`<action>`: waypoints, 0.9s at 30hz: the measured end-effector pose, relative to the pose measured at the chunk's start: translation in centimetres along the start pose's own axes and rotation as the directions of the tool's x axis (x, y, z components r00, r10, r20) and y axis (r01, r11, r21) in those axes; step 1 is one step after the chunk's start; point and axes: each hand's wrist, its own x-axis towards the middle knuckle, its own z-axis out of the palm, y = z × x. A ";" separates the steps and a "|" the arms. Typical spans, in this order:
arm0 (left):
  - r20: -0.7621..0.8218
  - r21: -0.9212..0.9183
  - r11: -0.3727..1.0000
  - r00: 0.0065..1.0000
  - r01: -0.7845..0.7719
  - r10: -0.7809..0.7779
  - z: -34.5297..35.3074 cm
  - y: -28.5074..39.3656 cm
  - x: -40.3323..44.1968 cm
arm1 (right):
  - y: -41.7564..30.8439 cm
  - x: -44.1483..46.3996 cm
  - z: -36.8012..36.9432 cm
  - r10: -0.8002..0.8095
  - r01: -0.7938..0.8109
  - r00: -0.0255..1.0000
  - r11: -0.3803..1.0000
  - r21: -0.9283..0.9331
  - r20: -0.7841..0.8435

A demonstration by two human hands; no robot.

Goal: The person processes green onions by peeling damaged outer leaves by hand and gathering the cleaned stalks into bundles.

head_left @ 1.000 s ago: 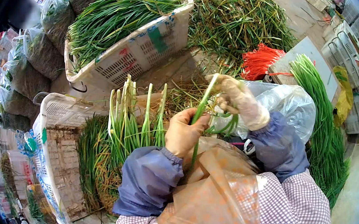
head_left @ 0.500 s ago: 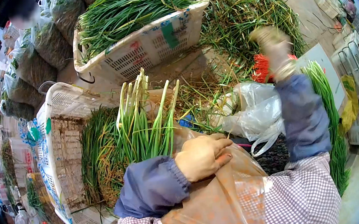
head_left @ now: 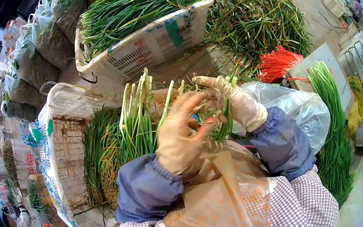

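My left hand (head_left: 179, 134), in a pale glove, is raised over my lap with its fingers curved and apart. Nothing clear shows between them, and they are slightly blurred. Facing it, my gloved right hand (head_left: 242, 106) is closed around a small bunch of green chives (head_left: 224, 124), its index finger stretched toward the left. Left of my hands, more chives (head_left: 140, 132) stand with their pale ends up, beside darker leaves in a white crate (head_left: 67, 161). A brownish plastic sheet (head_left: 226, 185) covers my lap.
Ahead stands a white crate (head_left: 146, 49) full of chives. A heap of loose leaves (head_left: 260, 17) lies on the floor behind red ties (head_left: 277, 63). At the right are a clear plastic bag (head_left: 305, 107) and a long chive bundle (head_left: 332, 140). Filled bags (head_left: 30, 64) line the left.
My right hand has come back from beside the red ties to in front of me and now holds a small bunch of chives. My left hand has lifted off my lap with its fingers spread.
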 end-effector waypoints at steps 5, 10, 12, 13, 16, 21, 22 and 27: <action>0.035 0.151 0.978 0.989 -0.144 0.140 2.2 -1.1 0.3 | 0.3 -3.7 1.9 0.036 -0.038 0.999 0.989 -0.144 -0.014; -0.225 0.190 0.982 0.973 0.000 0.043 0.2 -3.2 0.2 | -0.6 -5.7 -0.4 0.185 -0.188 0.981 0.981 0.041 0.057; -0.284 -0.156 0.984 0.950 0.089 -0.131 0.0 -3.0 0.1 | 0.4 -4.9 -3.7 -0.054 0.020 0.993 0.956 0.292 0.108; -0.277 -0.179 0.981 0.953 0.071 -0.120 0.1 -2.1 0.1 | -0.1 -5.1 -3.1 -0.083 0.082 0.997 0.951 0.297 -0.011; -0.028 -0.393 0.908 0.985 0.148 -0.173 1.6 -0.5 -0.6 | 0.2 -4.6 -1.8 -0.088 0.106 0.988 0.985 0.138 -0.131; 0.242 -0.621 0.692 0.930 0.368 -0.276 3.9 1.4 0.3 | 3.1 -3.3 0.4 -0.213 0.188 0.951 0.974 -0.129 -0.222; 0.308 -0.665 0.606 0.900 0.436 -0.309 4.1 1.0 0.6 | 3.2 -3.5 0.4 -0.212 0.187 0.951 0.974 -0.129 -0.223; 0.422 -0.585 0.591 0.831 0.555 -0.363 3.0 0.7 1.1 | 3.1 -4.6 0.8 0.122 -0.118 0.991 0.991 0.062 -0.061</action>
